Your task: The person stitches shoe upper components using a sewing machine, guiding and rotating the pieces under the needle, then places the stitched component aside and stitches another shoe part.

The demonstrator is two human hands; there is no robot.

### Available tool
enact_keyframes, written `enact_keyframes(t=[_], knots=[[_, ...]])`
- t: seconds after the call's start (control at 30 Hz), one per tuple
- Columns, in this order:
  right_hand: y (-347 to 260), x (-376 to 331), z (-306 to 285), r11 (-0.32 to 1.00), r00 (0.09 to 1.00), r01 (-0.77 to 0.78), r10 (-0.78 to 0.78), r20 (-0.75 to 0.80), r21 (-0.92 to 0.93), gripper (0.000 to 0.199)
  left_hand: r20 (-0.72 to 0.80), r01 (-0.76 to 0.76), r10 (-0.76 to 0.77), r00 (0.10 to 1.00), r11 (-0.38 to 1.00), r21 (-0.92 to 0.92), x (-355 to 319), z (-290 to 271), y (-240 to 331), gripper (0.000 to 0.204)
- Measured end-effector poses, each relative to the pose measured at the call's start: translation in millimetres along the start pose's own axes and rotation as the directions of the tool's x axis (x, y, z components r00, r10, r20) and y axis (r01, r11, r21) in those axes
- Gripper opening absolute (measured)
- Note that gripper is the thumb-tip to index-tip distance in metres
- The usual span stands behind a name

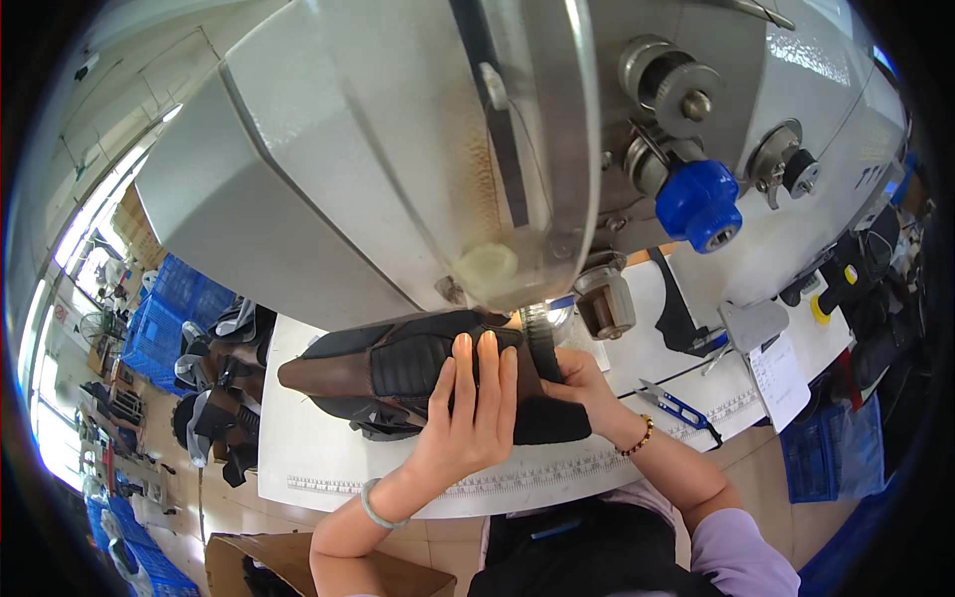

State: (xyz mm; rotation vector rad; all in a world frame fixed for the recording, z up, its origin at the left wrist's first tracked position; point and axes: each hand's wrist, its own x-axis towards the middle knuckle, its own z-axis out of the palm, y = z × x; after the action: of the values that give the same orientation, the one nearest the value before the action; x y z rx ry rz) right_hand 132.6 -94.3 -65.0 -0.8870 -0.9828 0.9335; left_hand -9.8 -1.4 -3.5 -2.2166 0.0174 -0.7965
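Observation:
A black and brown shoe upper lies on the white table under the head of a sewing machine. My left hand rests flat on its padded black side, fingers stretched out and pointing away from me. At the upper's right end my right hand grips the black edge between thumb and fingers, close beside the needle area. The machine head and the upper hide the needle itself. The upper's brown narrow end points left.
Blue-handled thread snips lie on the table to the right, by a ruler strip along the near edge. A dark cut piece and a paper sheet are farther right. Blue crates and piled uppers stand left; a cardboard box is below.

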Motion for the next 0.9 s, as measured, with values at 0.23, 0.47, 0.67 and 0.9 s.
enact_keyframes(t=[0.23,0.47,0.67,0.9], knots=[[1.4,1.2,1.3,0.996,1.0,-0.006,0.009,-0.027,0.087,0.023,0.014,-0.025,0.025,1.0,1.0,0.009,3.0,-0.6,-2.1,0.035],[1.1,2.8,-0.9,0.995,1.0,-0.009,0.01,-0.009,0.1,0.022,0.068,0.016,-0.01,0.998,0.997,-0.081,4.2,1.8,1.1,0.051],[-1.5,1.0,-4.0,0.989,0.999,-0.042,0.038,0.03,0.144,0.023,0.022,0.053,-0.05,0.999,0.977,-0.207,2.0,8.8,2.3,0.06],[-3.3,1.0,-1.5,0.995,0.998,-0.017,0.012,0.056,0.098,0.023,-0.026,0.059,-0.067,0.997,0.971,-0.233,3.6,7.8,2.8,0.059]])
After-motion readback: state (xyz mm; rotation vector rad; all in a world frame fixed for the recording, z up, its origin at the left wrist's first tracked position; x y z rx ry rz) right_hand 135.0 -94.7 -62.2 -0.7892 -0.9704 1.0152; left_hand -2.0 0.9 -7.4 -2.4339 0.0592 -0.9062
